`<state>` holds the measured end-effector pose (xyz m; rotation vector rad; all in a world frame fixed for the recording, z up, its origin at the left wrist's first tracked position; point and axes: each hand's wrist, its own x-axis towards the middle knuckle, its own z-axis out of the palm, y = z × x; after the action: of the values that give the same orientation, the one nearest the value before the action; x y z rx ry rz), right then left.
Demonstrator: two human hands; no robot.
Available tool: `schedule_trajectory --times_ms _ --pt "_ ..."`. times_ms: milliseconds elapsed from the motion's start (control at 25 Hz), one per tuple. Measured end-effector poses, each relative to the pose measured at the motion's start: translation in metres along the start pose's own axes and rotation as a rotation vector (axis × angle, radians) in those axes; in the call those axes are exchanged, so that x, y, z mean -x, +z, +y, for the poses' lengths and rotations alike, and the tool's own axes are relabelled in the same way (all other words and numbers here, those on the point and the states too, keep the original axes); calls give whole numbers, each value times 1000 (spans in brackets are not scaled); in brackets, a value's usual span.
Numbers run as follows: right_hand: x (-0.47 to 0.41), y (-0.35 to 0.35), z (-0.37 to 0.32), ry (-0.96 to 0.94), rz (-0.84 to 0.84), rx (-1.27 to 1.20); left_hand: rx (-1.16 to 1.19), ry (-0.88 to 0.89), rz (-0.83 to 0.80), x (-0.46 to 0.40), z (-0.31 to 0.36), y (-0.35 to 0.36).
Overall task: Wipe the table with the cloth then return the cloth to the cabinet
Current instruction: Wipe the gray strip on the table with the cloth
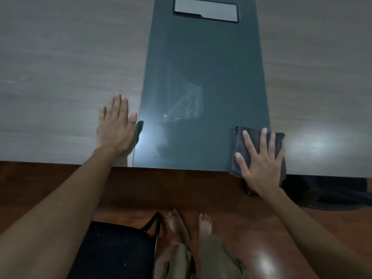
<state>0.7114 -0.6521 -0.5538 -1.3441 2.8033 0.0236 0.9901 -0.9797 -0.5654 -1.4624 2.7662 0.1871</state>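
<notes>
Head view shows the right hand [259, 164] pressing flat, fingers spread, on the dark cloth [241, 137] at the table's [60, 77] near edge, the left hand [115, 125] resting open beside the glossy strip, so wiping seems underway and the cabinet return remains.

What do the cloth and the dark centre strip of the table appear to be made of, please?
Cloth: soft, matte grey fabric, probably microfibre; it folds and drapes over the table edge. Dark centre strip: smooth, glossy panel, possibly glass or lacquer; it mirrors light and shows wipe streaks.
</notes>
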Motion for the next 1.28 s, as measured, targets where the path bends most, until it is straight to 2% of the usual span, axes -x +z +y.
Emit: schedule_trajectory --times_ms 120,240,400,520,840,1280 --pt "7 1 -59 0 18 -24 37 18 -7 -3 -8 -1" --pt "8 2 -132 -74 41 -44 100 55 -13 -7 -19 -8" --pt "6 0 -223 -157 -1 -63 121 20 -2 -11 -27 -12" --pt "1 -1 -264 -124 -24 -83 133 6 1 -15 -28 -13" --pt "-20 0 -284 -44 -21 -105 130 -2 8 -45 -42 -16" --pt "-164 3 -292 36 -30 -75 94 -17 4 -74 -40 -20"
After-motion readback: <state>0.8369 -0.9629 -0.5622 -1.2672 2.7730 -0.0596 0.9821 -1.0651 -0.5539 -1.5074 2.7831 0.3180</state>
